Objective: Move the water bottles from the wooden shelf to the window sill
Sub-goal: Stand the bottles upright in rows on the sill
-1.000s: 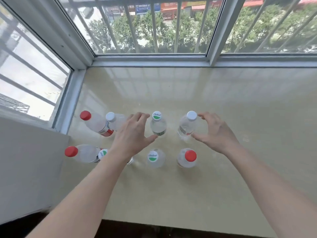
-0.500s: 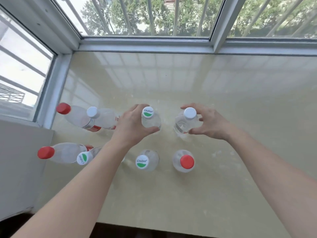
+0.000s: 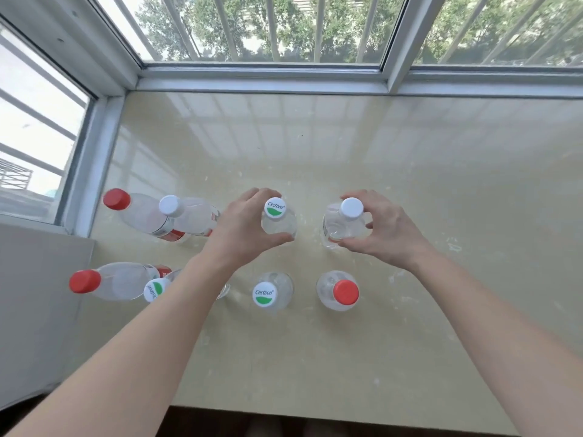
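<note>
1. I see the window sill [image 3: 347, 146], a pale glossy slab under the window frame [image 3: 262, 85]. 8 clear water bottles are on it, in 2 rows of 4.
2. The left hand [image 3: 243, 230] grips the green-marked bottle [image 3: 275, 208] in the back row. The fingers curl round its far side and the thumb presses its near side, just below the cap.
3. The right hand [image 3: 388, 231] grips the white-capped bottle [image 3: 351, 207] just beside it. The fingers curl over the far shoulder and the thumb is on the near side.
4. These 2 bottles stand apart, with a strip of bare sill between them. I cannot tell whether either base is off the sill.
5. Left of the left hand, the back row holds the second white-capped bottle [image 3: 168, 205] and the back red-capped bottle [image 3: 116, 199]. Their bodies sit close together.
6. In the front row, from the left, are the left red-capped bottle [image 3: 84, 281], the left green-marked bottle [image 3: 153, 289], the front green-marked bottle [image 3: 264, 294] and the front red-capped bottle [image 3: 345, 291].
7. The left forearm crosses over the left green-marked bottle and hides most of its body.
8. Beyond the glass I see metal bars [image 3: 273, 26] and green trees [image 3: 220, 23].
</note>
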`<state>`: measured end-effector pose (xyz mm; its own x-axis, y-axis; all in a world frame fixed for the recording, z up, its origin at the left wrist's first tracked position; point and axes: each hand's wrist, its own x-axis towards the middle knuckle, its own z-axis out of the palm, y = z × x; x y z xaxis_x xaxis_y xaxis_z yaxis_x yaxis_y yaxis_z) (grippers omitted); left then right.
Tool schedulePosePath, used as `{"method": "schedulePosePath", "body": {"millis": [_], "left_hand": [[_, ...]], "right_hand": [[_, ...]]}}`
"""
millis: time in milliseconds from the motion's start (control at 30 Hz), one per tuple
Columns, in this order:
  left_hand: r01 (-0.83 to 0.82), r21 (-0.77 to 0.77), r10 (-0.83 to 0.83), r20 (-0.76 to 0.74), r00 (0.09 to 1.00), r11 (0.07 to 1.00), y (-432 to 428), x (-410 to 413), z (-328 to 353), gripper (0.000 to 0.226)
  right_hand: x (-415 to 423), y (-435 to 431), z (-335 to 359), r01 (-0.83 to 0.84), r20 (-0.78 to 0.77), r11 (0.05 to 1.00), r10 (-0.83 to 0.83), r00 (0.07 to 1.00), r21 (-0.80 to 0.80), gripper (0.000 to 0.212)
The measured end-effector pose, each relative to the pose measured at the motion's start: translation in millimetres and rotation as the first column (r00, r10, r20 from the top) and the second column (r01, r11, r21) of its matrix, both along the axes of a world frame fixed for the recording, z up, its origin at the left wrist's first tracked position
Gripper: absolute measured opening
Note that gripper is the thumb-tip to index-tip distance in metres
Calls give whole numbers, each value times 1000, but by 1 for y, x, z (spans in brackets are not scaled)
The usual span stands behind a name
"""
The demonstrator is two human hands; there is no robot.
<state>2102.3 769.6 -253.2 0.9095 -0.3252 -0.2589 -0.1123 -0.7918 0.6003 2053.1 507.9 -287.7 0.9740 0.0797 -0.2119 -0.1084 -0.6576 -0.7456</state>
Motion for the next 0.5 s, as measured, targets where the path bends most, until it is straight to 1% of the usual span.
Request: {"method": "schedulePosePath", "body": {"millis": [100,167,367,500], "left_hand": [[43,28,-44,38,998,999,4,0,2,58],[50,23,-51,37,998,998,5,0,0,58],[6,-41,-7,-34,999,999,4,-2,-19,63],[-72,-81,68,-54,996,994,5,-3,-31,64]], "right_hand": [[1,-2,4,-44,10,999,44,999,-14,64],[2,-1,4,-37,7,999,37,999,-15,63],[-8,9,-7,78,20,997,-78,997,14,59],[-11,13,-16,136,-29,989,-135,990,62,60]]}}
